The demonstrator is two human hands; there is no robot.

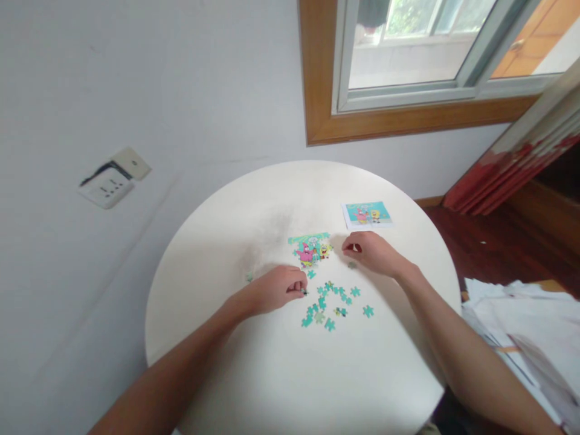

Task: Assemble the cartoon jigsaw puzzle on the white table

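A partly joined jigsaw puzzle (pixel 308 251) with pink and yellow cartoon figures lies mid-table. Just below it, my left hand (pixel 281 287) pinches a small puzzle piece (pixel 304 292) with a dark patch. My right hand (pixel 371 251) hovers right of the joined part, thumb and fingertips together; whatever is between them, if anything, is too small to make out. One loose piece (pixel 352 264) lies under that hand. Several teal puzzle pieces (pixel 321 302) are scattered nearer to me, between my forearms. Another piece (pixel 249 277) rests beyond my left wrist.
The round white table (pixel 217 217) stands against the wall. At its far right lies a picture card (pixel 368 214) with the same cartoon figures. Papers (pixel 530 338) are stacked at the right. A wall socket (pixel 107 186), a window (pixel 408 60) and a red-white curtain (pixel 507 157) surround the table.
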